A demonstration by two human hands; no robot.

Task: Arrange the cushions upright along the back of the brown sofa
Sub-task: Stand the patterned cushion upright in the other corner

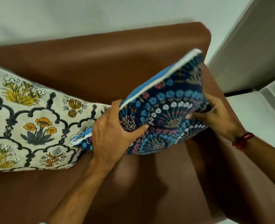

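Note:
A dark blue floral cushion [167,104] with a white and light-blue edge is held tilted above the seat of the brown sofa [110,62], near its right end. My left hand [112,131] grips its left lower corner, thumb pressed into the front. My right hand [214,115] clasps its right side, fingers partly hidden behind the fabric. A cream cushion [31,118] with yellow flowers and dark arch patterns lies leaning on the left of the seat, its right corner under the blue cushion.
The sofa's right armrest [227,126] runs beside my right hand. A white wall [85,16] stands behind the backrest. A grey panel [254,46] and pale floor [259,113] lie to the right.

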